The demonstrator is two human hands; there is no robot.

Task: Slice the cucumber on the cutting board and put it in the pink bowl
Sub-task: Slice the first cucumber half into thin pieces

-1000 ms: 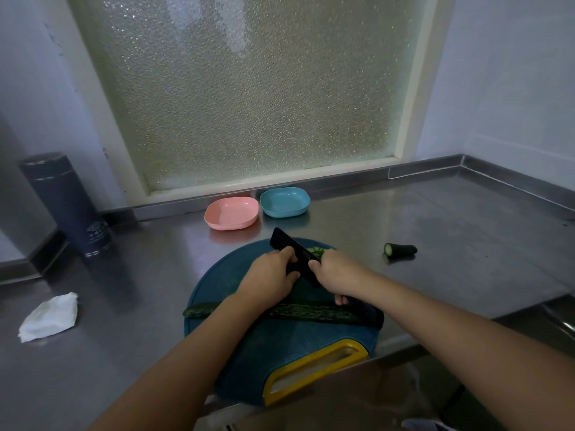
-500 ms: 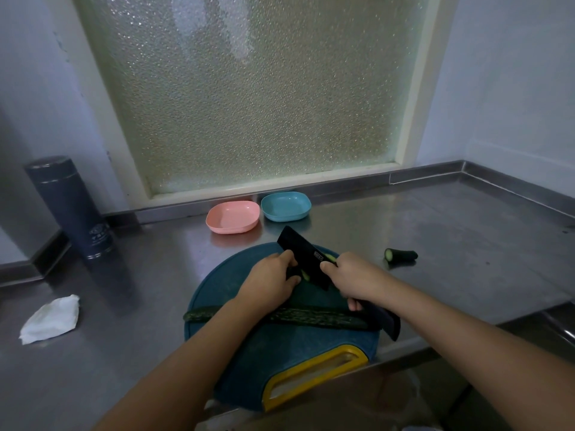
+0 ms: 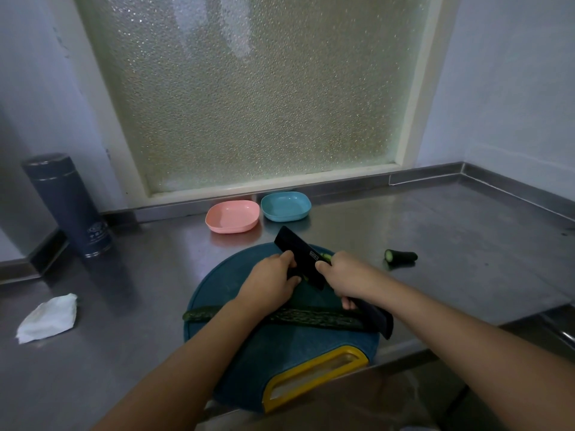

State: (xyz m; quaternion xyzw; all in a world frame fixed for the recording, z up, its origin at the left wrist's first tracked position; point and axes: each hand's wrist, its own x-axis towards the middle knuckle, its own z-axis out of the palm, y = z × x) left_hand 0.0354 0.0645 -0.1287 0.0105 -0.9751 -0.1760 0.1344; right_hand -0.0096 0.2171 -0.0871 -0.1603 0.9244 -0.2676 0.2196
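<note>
Big frosted window (image 3: 249, 88) fills the upper middle of the frame, with dim greenish daylight seeping through its pebbled glass. Pale walls (image 3: 513, 88) stand either side. Below, a stainless steel counter (image 3: 451, 237) spreads across, its raised lip (image 3: 426, 175) under the cream window frame (image 3: 423, 88).

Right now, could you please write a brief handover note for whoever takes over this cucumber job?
Left hand: fingers curled on a cucumber piece, mostly hidden, beside the blade.
Right hand: grips the knife, with the blade over that piece on the board.
Long cucumber lies across the board, nearer the person. A cut end sits on the counter to the right.
Done: end cut off. The pink bowl holds nothing.
Left: finish slicing and move the slices into the bowl.
</note>
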